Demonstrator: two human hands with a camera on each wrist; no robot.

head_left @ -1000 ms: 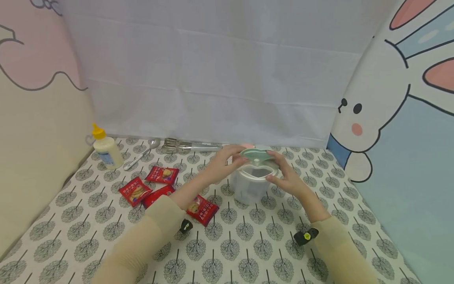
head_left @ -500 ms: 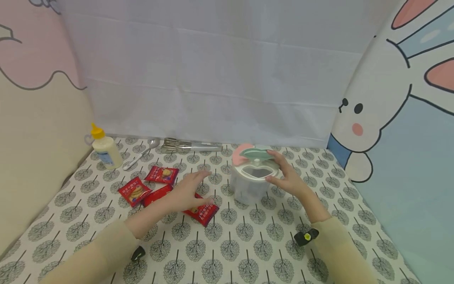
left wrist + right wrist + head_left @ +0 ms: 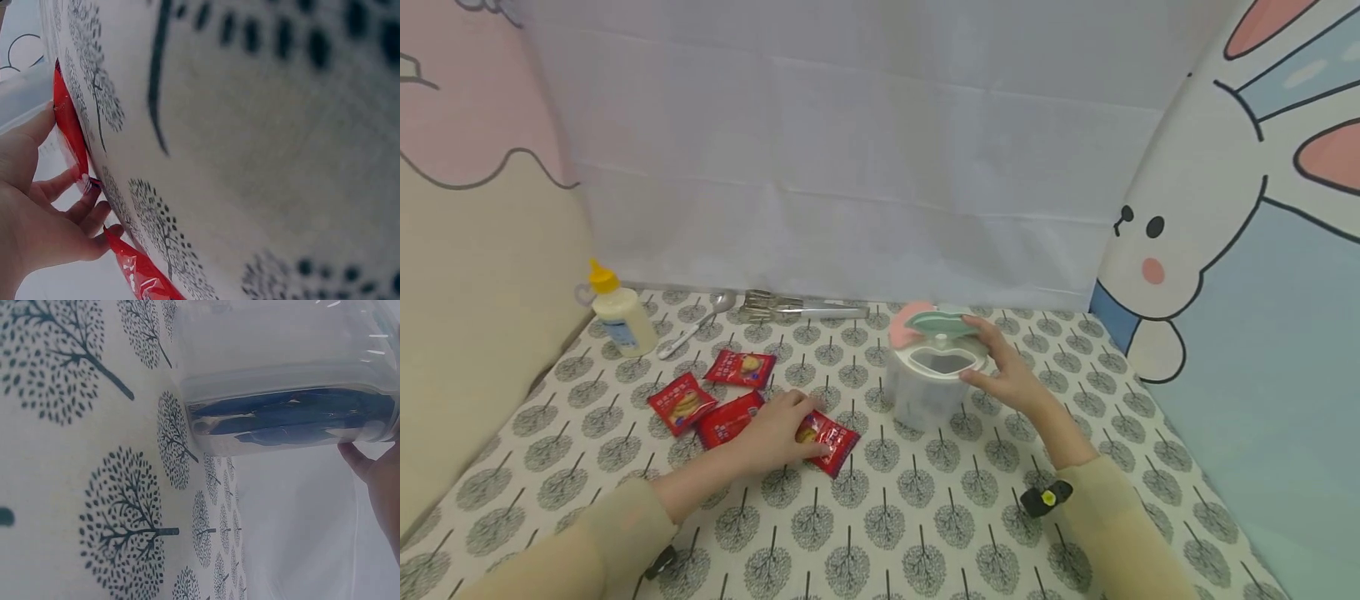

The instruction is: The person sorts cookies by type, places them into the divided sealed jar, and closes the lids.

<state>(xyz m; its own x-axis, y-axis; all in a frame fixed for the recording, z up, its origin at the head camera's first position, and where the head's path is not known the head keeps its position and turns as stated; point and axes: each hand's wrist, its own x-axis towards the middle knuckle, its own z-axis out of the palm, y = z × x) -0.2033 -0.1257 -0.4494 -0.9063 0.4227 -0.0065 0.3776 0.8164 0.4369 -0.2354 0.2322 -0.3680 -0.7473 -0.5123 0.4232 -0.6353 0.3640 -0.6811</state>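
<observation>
My left hand [image 3: 775, 433] has come down over a red snack packet [image 3: 831, 444], thumb and fingers spread apart and touching it as it lies on the cloth. In the left wrist view, the thumb meets this packet [image 3: 70, 128] partway along and the index finger touches its lower end. My right hand [image 3: 1011, 379] grips the lidded rim of a clear plastic storage jar [image 3: 925, 400], thumb in front and fingers behind. A green flap [image 3: 943, 323] stands raised on its lid over an opening. Dark blue pieces [image 3: 300, 415] show inside through the wall.
Several more red packets [image 3: 683, 404] lie to the left of my left hand. Farther back are a spoon [image 3: 698, 323], metal tongs [image 3: 808, 311] and a yellow-capped bottle [image 3: 625, 321]. A pink lid part [image 3: 908, 325] is on the jar's left side. A white curtain [image 3: 850, 167] hangs behind.
My left hand has left the jar's lid and moved left and down onto the red packet. The right hand stays on the jar, and the green flap remains raised.
</observation>
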